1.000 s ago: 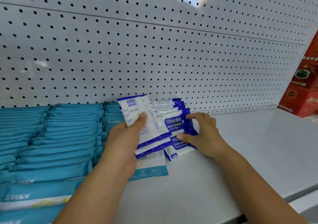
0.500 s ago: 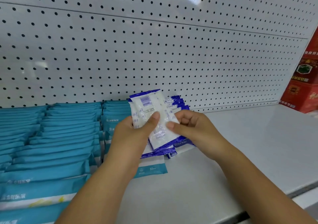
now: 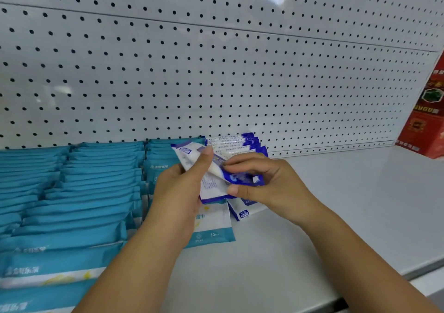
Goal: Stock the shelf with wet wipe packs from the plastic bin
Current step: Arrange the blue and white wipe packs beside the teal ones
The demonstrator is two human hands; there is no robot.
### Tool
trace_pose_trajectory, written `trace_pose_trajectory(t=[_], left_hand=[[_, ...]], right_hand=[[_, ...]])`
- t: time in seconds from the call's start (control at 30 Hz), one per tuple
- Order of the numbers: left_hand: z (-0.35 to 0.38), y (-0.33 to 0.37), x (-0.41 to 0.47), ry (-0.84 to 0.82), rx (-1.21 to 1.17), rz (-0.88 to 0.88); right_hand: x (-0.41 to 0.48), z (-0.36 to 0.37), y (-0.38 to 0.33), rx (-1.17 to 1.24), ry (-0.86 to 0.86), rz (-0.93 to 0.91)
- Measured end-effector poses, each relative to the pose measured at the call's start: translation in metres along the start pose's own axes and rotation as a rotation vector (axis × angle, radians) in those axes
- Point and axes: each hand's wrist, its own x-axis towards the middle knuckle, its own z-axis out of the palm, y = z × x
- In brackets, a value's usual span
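Observation:
My left hand (image 3: 179, 192) grips a small stack of blue-and-white wet wipe packs (image 3: 211, 185) above the white shelf (image 3: 336, 204), thumb on top. My right hand (image 3: 269, 185) pinches one blue pack (image 3: 240, 176) at the stack's right side, peeling it away. Behind them a row of blue-and-white packs (image 3: 237, 144) stands against the pegboard. One such pack (image 3: 242, 211) lies flat on the shelf under my hands. The plastic bin is out of view.
Rows of teal wipe packs (image 3: 72, 192) fill the shelf's left part; one teal-and-white pack (image 3: 213, 226) lies by my left wrist. Red boxes (image 3: 427, 120) stand at the far right. The white pegboard (image 3: 216, 72) backs the shelf.
Both hands lifted the stack off the standing row, then lowered it slightly. My right hand moved from steadying the row to pinching a single pack off the stack.

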Motion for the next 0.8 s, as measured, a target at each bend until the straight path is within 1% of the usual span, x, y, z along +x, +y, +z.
trace_pose_trajectory(t=[0.07, 0.1, 0.2, 0.27, 0.33, 0.4, 0.47, 0.53, 0.7, 0.8], left_hand=[[-0.003, -0.002, 0.003, 0.034, -0.037, 0.016], [-0.004, -0.002, 0.004, 0.048, -0.050, 0.026], [-0.005, -0.004, 0.008, 0.065, -0.063, 0.060], [-0.004, -0.006, 0.009, 0.047, -0.060, 0.079], [-0.002, -0.007, 0.008, 0.007, -0.060, 0.088], [-0.001, -0.008, 0.006, -0.041, -0.069, 0.088], [0.000, -0.009, 0.005, -0.070, -0.067, 0.089], [-0.001, -0.008, 0.006, -0.068, -0.068, 0.090], [-0.006, -0.006, 0.008, 0.015, -0.053, 0.110], [-0.007, -0.007, 0.008, 0.049, -0.003, 0.140]], right_hand=[[-0.002, -0.003, -0.003, -0.010, -0.054, 0.002], [-0.003, -0.005, -0.006, 0.022, -0.050, 0.015], [0.000, -0.007, -0.011, 0.249, 0.108, 0.192], [0.003, -0.010, -0.008, 0.248, 0.197, 0.260], [0.004, -0.010, -0.005, 0.236, 0.181, 0.303], [0.003, -0.006, -0.008, 0.267, 0.121, 0.358], [0.002, -0.004, -0.010, 0.274, 0.109, 0.349], [0.002, -0.006, -0.011, 0.304, 0.160, 0.333], [0.005, -0.019, -0.009, 0.549, 0.293, 0.345], [0.006, -0.035, -0.005, 0.598, 0.350, 0.419]])
